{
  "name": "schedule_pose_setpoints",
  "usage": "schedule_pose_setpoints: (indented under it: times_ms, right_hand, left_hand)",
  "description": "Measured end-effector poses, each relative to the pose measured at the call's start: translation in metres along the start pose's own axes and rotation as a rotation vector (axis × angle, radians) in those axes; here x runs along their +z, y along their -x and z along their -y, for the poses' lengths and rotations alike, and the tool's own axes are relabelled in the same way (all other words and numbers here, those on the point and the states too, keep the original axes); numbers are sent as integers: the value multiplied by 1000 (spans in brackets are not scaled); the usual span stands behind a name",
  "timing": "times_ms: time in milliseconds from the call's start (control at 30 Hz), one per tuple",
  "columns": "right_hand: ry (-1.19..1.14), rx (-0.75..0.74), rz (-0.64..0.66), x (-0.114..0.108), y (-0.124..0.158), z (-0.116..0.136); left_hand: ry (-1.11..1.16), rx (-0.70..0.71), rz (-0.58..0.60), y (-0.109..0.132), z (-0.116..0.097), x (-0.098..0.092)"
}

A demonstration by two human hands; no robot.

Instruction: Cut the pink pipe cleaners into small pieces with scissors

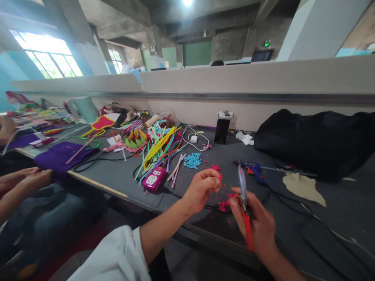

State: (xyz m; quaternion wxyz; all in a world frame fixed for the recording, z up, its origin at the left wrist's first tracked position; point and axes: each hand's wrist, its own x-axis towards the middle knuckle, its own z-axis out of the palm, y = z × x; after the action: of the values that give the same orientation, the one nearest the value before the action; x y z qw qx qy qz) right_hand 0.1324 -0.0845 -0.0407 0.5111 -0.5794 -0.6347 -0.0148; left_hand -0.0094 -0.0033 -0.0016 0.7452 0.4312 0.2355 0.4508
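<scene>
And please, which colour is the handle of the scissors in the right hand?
The scissors handle is orange-red, seen best in the head view.

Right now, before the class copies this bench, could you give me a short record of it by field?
Left hand: pinching a small red piece
Right hand: holding scissors, blades up
Red bits: on the table, near both hands
Blue bits: piled beyond the left hand
Glue gun: beyond the right hand
Neighbour's hand: at left, by purple felt

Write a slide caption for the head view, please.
Right hand holding scissors, left hand pinching a small red piece above the table.
</scene>
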Motion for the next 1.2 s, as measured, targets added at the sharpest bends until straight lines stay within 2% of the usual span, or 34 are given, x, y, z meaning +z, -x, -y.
schedule_pose_setpoints:
  times_ms: [133,233,400,467,633,733,833,933,1000,1100,1200]
  right_hand:
    - [1,49,24,-8,-5,1]
    - [-23,56,39,-8,-7,-1]
    - [-47,41,53,-4,-7,-4]
    - [-32,63,55,-4,-7,-4]
    - [29,143,25,-4,-11,-5]
    - [35,133,30,-3,-13,-5]
    - [-7,142,47,-3,-12,-4]
    - [-39,149,72,1,-8,-4]
    - [-30,125,84,6,-2,-6]
    - [2,65,106,17,8,-9]
    - [43,37,131,25,16,-12]
  left_hand:
    - [-265,-123,160,1,5,-3]
    - [-496,-69,237,2,8,-3]
    - [-802,48,247,4,8,-1]
    - [-913,149,236,5,9,0]
    - [-1311,639,270,8,13,4]
    - [-1432,726,293,9,16,5]
    - [-1274,591,169,9,15,6]
    - [-795,300,-17,7,9,6]
    - [-420,168,-99,4,4,5]
    - [-21,138,-148,1,0,4]
    - [163,154,-157,0,1,4]
